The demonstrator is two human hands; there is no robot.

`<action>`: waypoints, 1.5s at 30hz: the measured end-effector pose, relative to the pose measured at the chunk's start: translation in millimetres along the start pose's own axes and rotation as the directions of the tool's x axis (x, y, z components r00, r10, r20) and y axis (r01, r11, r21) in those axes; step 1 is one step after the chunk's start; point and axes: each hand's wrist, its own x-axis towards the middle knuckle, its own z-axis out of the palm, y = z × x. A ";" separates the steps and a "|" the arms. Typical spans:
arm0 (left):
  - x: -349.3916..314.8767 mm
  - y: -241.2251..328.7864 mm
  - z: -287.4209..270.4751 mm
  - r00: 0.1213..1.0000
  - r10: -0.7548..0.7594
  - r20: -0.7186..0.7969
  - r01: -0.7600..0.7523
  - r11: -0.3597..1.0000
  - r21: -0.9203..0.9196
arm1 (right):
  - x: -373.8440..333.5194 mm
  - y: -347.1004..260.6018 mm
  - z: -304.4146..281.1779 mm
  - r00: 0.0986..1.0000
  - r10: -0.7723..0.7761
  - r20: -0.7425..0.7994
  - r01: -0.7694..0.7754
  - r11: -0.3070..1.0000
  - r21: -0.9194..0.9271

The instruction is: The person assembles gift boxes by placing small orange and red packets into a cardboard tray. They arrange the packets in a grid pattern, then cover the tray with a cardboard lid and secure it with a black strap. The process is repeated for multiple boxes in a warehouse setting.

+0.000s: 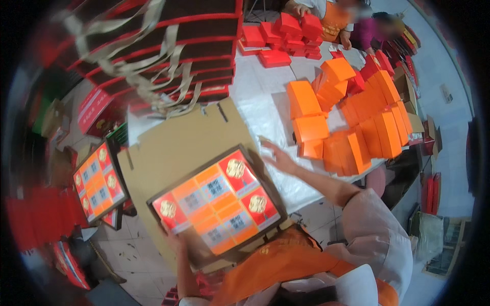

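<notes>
The person's left hand (176,240) touches the near left edge of a dark-rimmed tray (264,182) filled with red and orange printed panels; whether its fingers close on the rim or only rest there I cannot tell. The right hand (278,157) is released, fingers spread, just beside the tray's far right side and holding nothing. The tray sits slantwise over the near part of a brown cardboard sheet (178,133), whose far portion lies bare up to a stack of red-edged dark cases (206,48) with pale straps (148,84). Right of the cardboard, an open strip of the desk (260,102), under a pale shiny cover, runs from near to far. Orange boxes (309,128) border that strip on its right, standing in a loose ring around a small open patch. At the far side, red boxes (275,58) are piled near the desk's edge, with a co-worker's hand (301,9) at them. To the left, past the cardboard's edge, a second tray (99,182) stands tilted above the tiled floor (125,250).
</notes>
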 end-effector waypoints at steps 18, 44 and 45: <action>24.5 42.5 -7.7 0.944 -0.259 0.205 0.210 0.949 0.236 | 414.8 130.2 -448.8 0.754 -0.020 -0.657 -0.630 0.263 -0.731; -6.7 53.7 -17.3 0.999 -0.029 -0.017 0.022 0.945 -0.327 | 2.3 -88.3 -108.0 0.986 0.077 0.150 -0.106 -0.407 0.907; -16.2 71.0 -14.7 0.997 -0.069 -0.036 0.050 0.921 -0.386 | -15.5 -95.7 -83.7 0.976 0.064 0.207 -0.165 -0.398 0.902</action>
